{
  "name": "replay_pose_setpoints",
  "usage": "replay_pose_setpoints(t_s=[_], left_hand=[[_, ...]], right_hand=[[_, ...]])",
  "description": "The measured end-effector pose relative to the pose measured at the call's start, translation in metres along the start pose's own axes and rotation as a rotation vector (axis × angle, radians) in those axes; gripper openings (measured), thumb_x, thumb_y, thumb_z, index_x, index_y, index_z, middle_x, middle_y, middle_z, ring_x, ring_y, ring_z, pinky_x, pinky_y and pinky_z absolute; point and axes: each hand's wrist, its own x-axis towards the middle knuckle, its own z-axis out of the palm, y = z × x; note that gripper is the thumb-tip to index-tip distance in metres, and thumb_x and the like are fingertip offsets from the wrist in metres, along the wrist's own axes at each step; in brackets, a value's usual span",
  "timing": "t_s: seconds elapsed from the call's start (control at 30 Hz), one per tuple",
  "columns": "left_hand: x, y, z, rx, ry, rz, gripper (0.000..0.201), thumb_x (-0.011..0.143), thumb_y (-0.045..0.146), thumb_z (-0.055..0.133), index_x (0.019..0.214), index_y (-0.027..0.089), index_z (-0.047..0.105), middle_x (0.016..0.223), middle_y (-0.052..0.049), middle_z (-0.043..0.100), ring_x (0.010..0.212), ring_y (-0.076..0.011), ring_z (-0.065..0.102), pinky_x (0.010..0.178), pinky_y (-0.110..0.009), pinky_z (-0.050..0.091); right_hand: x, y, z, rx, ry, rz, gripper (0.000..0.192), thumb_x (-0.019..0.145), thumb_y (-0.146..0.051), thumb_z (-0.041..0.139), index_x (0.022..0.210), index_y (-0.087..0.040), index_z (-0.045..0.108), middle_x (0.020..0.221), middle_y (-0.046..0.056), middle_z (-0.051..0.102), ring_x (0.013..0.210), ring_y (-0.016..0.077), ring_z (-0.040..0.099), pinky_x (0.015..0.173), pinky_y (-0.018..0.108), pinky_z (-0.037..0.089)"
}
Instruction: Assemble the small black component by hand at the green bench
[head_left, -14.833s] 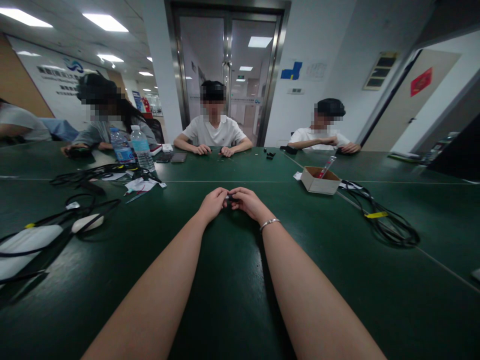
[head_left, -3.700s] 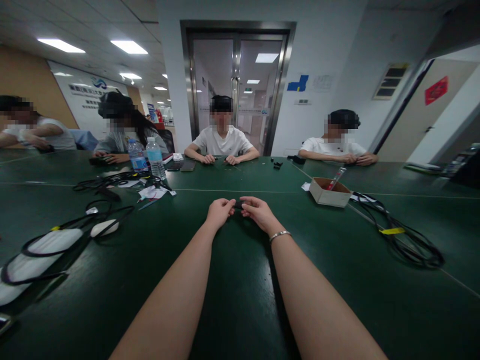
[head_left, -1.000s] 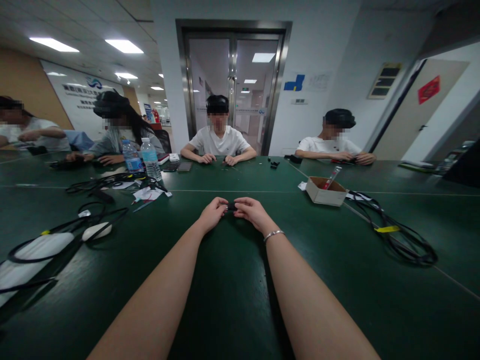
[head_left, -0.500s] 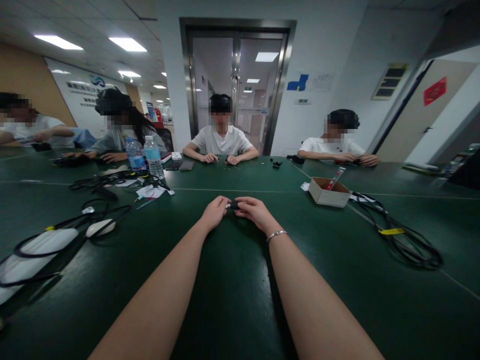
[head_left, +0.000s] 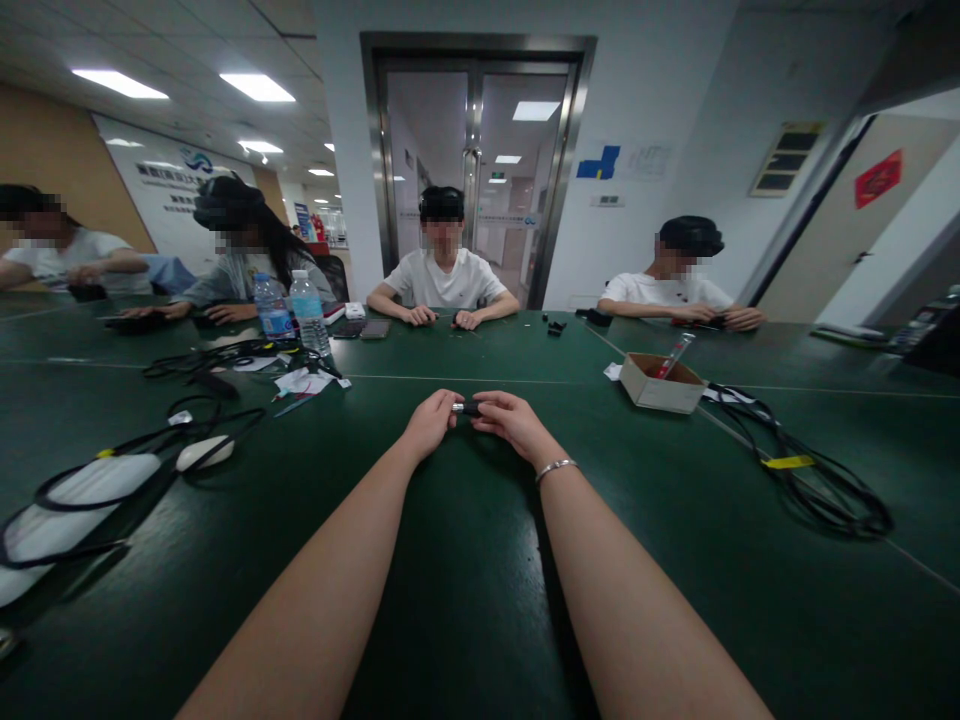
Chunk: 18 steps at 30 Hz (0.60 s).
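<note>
Both hands meet over the middle of the green table [head_left: 457, 560]. Between them lies a small black cylindrical piece with a silvery metal end [head_left: 470, 408], too small to name surely. My left hand [head_left: 430, 424] is closed, its fingertips pinching the metal end. My right hand [head_left: 513, 424], with a bracelet [head_left: 556, 470] at the wrist, pinches the black end between thumb and fingers. The piece is held about level, and its two ends are partly hidden by the fingers.
To the right stand an open cardboard box [head_left: 661, 396] and a coiled black cable [head_left: 817, 480]. On the left are a white mouse [head_left: 205, 454], more black cables, papers [head_left: 304, 382] and two water bottles [head_left: 307, 315]. Several people sit across the table.
My hands keep the same hold in nearly the same place, and slightly more of the metal end shows. The whole view has shifted a little.
</note>
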Motion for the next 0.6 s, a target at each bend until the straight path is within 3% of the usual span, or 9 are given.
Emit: replay_pose_setpoints(t_s=[0.13, 0.6], left_hand=[[-0.0006, 0.0016, 0.0001, -0.02, 0.02, -0.041, 0.024, 0.085, 0.03, 0.044, 0.1, 0.018, 0.058, 0.068, 0.001, 0.052, 0.055, -0.0098, 0.045, 0.05, -0.02, 0.033], [0.0, -0.0011, -0.0007, 0.017, 0.015, 0.006, 0.027, 0.086, 0.037, 0.045, 0.101, 0.019, 0.058, 0.063, 0.002, 0.051, 0.052, -0.0096, 0.044, 0.049, -0.02, 0.033]], right_hand=[[0.0002, -0.0002, -0.0001, 0.001, 0.003, 0.003, 0.017, 0.079, 0.001, 0.063, 0.089, -0.013, 0.065, 0.082, 0.004, 0.066, 0.063, 0.0114, 0.066, 0.061, 0.019, 0.06], [-0.0008, -0.0006, 0.0006, -0.004, -0.006, 0.004, 0.018, 0.079, 0.001, 0.062, 0.09, -0.013, 0.065, 0.081, 0.004, 0.065, 0.063, 0.0112, 0.066, 0.06, 0.018, 0.059]])
